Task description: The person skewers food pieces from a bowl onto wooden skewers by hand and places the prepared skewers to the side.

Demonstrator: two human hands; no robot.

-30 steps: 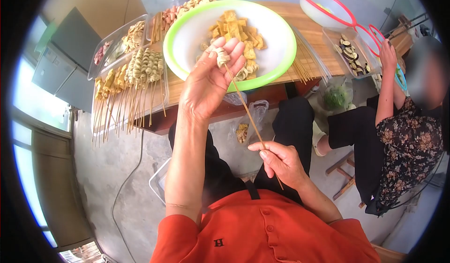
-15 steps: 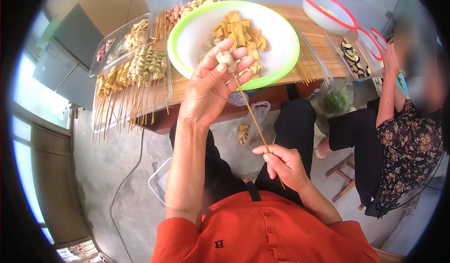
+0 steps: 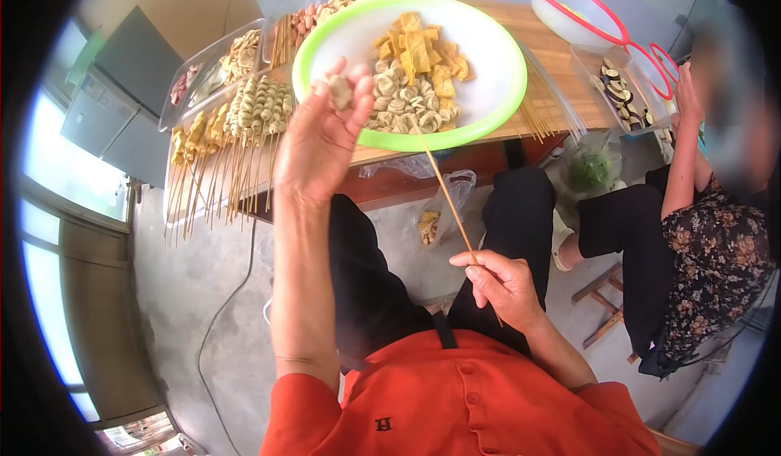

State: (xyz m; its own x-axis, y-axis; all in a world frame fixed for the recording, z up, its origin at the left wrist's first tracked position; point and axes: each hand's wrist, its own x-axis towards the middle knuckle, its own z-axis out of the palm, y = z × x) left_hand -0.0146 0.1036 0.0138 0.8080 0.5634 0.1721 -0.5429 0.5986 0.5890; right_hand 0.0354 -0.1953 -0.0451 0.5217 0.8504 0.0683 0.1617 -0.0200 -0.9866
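Observation:
My left hand (image 3: 321, 143) is raised at the near left edge of the bowl, its fingers closed around a pale, rolled food piece (image 3: 340, 93). In my right hand (image 3: 503, 283), thumb and forefinger pinch a bamboo skewer (image 3: 448, 194) near its lower end. The skewer slants up to the bowl's near rim, looks bare, and stands apart from my left hand. The white bowl with a lime-green rim (image 3: 511, 102) holds a heap of pale knotted pieces (image 3: 403, 102) and folded yellow tofu-skin pieces (image 3: 419, 48).
Loaded skewers (image 3: 256, 114) lie at the table's left, sticks overhanging its edge. Bare skewers (image 3: 537, 118) rest right of the bowl, near a container of dark-edged slices (image 3: 622, 98). A person in a floral top (image 3: 716, 244) sits at right. Plastic bags (image 3: 592, 165) hang or lie below.
My left hand has moved left, away from the skewer, with a pale piece in its fingers. The skewer's upper end now looks bare. My right hand keeps nearly the same place.

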